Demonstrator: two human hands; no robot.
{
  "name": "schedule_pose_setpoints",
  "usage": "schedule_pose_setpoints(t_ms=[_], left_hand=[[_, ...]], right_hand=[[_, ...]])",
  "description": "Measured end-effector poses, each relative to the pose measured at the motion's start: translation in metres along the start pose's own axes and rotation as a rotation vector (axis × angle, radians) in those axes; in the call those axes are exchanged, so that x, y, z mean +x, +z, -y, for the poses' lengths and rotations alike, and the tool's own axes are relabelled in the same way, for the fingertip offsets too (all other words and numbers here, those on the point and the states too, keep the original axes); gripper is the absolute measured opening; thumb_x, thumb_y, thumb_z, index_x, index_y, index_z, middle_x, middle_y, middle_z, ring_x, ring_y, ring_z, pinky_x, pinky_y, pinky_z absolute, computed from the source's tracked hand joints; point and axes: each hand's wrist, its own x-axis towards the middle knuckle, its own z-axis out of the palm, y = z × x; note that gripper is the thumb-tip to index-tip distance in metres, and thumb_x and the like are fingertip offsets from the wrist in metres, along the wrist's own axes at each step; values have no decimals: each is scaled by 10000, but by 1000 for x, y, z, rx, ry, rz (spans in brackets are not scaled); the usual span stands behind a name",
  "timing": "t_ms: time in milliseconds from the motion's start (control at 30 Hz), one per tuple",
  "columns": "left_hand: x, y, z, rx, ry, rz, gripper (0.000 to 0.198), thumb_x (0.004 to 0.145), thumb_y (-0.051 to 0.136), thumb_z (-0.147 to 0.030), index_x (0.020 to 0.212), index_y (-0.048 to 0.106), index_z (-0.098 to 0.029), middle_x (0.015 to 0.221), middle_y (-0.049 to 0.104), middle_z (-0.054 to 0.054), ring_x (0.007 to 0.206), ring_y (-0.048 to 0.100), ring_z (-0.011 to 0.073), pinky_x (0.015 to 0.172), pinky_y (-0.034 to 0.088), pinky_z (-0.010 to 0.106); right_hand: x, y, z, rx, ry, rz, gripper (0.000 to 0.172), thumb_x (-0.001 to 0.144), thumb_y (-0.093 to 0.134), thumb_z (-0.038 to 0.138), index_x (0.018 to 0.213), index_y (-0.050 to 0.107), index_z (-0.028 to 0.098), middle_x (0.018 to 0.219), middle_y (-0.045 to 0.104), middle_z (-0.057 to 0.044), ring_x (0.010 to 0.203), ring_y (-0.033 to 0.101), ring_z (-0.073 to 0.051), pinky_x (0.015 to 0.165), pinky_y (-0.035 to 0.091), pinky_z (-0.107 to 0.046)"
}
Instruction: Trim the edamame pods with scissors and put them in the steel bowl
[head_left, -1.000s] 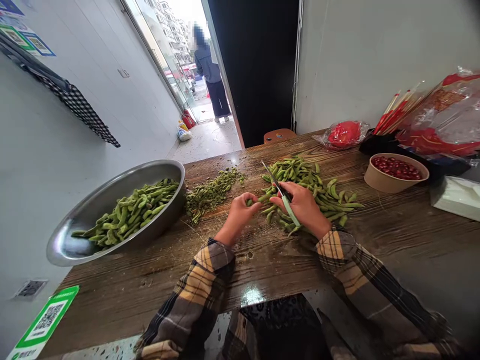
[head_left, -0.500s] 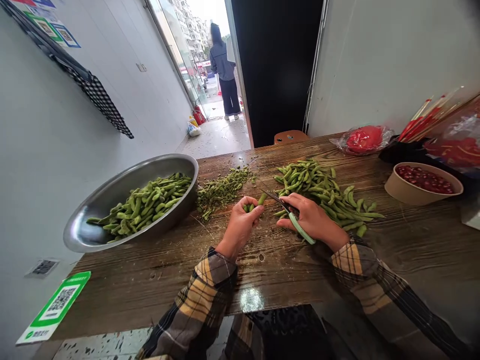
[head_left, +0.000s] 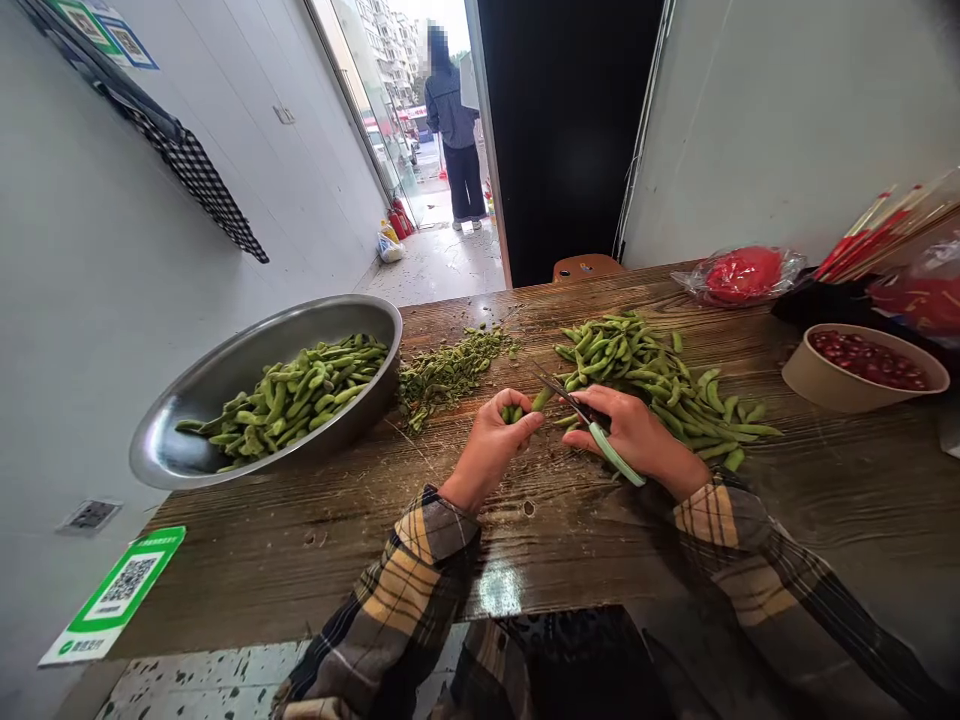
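Observation:
My left hand [head_left: 501,440] is closed around a few green edamame pods [head_left: 513,413], and one pod [head_left: 541,399] sticks out past the thumb toward the right. In my right hand [head_left: 630,435] is a pair of scissors [head_left: 615,455] with pale green handles; its dark blades point up and left, close to that pod's tip. Beyond the right hand lies a pile of whole edamame pods [head_left: 622,355]. A heap of small green trimmings [head_left: 450,370] is spread left of centre. On the left, a big metal bowl [head_left: 169,425] holds many pods.
The wooden table [head_left: 360,560] carries a paper bowl of dark red beads or berries [head_left: 832,385] and a plastic-wrapped red item [head_left: 742,275] on the right. A green QR-code sign [head_left: 112,600] is at the left edge. A person [head_left: 454,130] stands in the doorway.
The view has shifted slightly, so most things sit a little further right. Both hands keep nearly the same pose, with the scissors still close to the pod.

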Motion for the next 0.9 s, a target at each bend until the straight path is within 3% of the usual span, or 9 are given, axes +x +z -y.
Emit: schedule_pose_setpoints(t_ms=[233, 400, 633, 900], left_hand=[[0, -1, -1, 83, -9, 14, 301, 710, 727, -384, 834, 591, -146, 517, 426, -80, 418, 336, 32, 411, 226, 183], [7, -8, 2, -203, -11, -105, 313, 654, 772, -328, 796, 549, -159, 591, 460, -73, 450, 366, 26, 405, 230, 167], [8, -17, -7, -451, 13, -221, 351, 617, 782, -247, 800, 490, -177, 651, 506, -63, 523, 453, 43, 409, 279, 153], [5, -9, -5, -472, -2, -175, 335, 638, 780, -247, 805, 501, -170, 656, 520, -58, 529, 469, 43, 419, 282, 155]], right_hand=[[0, 2, 2, -12, -17, -6, 404, 807, 669, 431, 1124, 643, 183, 994, 687, -102, 920, 657, -255, 818, 522, -373], [2, 0, 3, -14, 42, -81, 447, 810, 655, 448, 1165, 622, 179, 989, 675, -107, 896, 652, -259, 795, 525, -393], [-1, 2, 2, -61, 48, -32, 482, 786, 676, 459, 1192, 606, 208, 1069, 654, -103, 952, 646, -273, 825, 525, -407], [-2, 2, 7, -40, 35, 56, 551, 773, 686, 488, 1226, 571, 195, 1050, 638, -94, 900, 645, -249, 789, 530, -381]])
